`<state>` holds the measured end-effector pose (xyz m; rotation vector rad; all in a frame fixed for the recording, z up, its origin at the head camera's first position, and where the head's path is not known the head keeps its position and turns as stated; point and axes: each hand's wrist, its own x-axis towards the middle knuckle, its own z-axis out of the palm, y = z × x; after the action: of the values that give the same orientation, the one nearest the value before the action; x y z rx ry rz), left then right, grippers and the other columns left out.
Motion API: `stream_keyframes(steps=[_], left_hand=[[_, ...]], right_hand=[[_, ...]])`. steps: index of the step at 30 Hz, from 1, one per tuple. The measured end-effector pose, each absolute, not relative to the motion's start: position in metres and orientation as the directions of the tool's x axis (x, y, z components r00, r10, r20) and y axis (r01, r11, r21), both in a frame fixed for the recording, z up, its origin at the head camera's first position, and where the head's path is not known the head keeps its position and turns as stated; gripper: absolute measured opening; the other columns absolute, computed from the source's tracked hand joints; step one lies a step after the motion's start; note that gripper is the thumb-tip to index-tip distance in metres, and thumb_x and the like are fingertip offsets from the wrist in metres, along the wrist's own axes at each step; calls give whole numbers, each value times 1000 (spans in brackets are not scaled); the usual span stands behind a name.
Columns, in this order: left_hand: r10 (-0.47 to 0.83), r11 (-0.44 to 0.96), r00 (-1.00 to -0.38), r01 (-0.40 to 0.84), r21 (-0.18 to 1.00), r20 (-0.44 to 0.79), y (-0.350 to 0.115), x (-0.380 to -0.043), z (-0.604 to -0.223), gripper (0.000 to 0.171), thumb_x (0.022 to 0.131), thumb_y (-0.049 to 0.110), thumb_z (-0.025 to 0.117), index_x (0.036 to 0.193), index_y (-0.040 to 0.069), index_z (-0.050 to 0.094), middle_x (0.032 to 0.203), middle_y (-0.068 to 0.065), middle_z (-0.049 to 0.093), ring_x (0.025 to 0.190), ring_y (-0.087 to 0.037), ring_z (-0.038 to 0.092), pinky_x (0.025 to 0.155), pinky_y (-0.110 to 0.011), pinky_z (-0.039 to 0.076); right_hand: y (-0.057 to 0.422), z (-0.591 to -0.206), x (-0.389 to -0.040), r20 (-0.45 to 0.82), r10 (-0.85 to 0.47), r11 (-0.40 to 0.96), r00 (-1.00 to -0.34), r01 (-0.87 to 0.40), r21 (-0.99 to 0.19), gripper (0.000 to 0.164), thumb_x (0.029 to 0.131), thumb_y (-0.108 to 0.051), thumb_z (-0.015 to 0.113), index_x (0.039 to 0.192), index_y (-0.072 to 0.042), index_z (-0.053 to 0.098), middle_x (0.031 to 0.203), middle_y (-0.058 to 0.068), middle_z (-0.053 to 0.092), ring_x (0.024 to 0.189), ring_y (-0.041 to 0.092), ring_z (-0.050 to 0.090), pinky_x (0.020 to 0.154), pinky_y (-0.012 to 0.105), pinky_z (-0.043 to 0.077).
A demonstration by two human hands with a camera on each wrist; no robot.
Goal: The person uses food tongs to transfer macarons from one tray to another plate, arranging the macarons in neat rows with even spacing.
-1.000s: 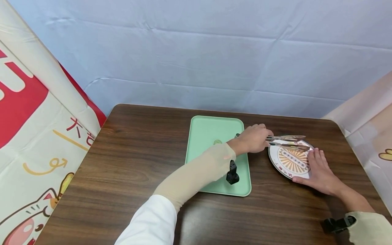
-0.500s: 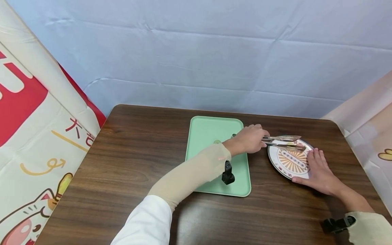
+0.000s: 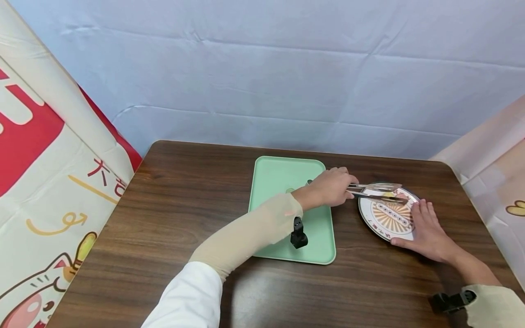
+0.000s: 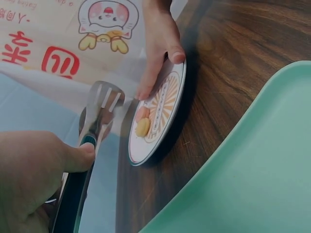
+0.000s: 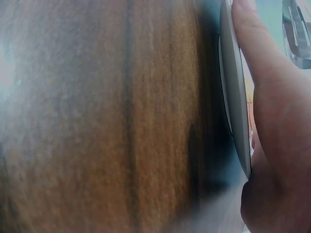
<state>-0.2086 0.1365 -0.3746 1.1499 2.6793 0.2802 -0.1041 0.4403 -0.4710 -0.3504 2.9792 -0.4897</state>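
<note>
My left hand (image 3: 334,187) grips metal tongs (image 4: 73,199) with a dark handle, thumb along the upper arm. The tongs' slotted ends are apart and reach over the round patterned plate (image 3: 377,223), with nothing between them. On that plate, in the left wrist view, lie a small yellow piece (image 4: 143,127) and a pink piece (image 4: 142,114) side by side. My right hand (image 3: 428,234) rests on the plate's right side with fingers extended and the thumb along the near rim.
A light green rectangular tray (image 3: 283,168) lies left of the plate, partly under my left forearm. A small pale green round piece (image 3: 289,190) on it is half covered by the sleeve. Both stand on a dark wooden table (image 3: 184,182), with a pale cloth (image 3: 262,82) hanging behind.
My left hand and the tongs have drifted slightly left, their ends drawing back across the plate. The right hand and plate have stayed put.
</note>
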Motion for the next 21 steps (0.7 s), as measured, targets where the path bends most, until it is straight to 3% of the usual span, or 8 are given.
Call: stream_keyframes(steps=[21], left_hand=[[757, 641, -648, 716, 276, -79, 120, -208, -373, 44, 105, 33, 59, 147, 20, 57, 131, 4, 61, 120, -9, 52, 95, -22, 43]], right_hand=[[441, -471, -104, -67, -238, 922, -969, -203, -329, 133, 82, -53, 79, 148, 26, -6, 151, 52, -10, 145, 57, -20, 118, 50, -18]])
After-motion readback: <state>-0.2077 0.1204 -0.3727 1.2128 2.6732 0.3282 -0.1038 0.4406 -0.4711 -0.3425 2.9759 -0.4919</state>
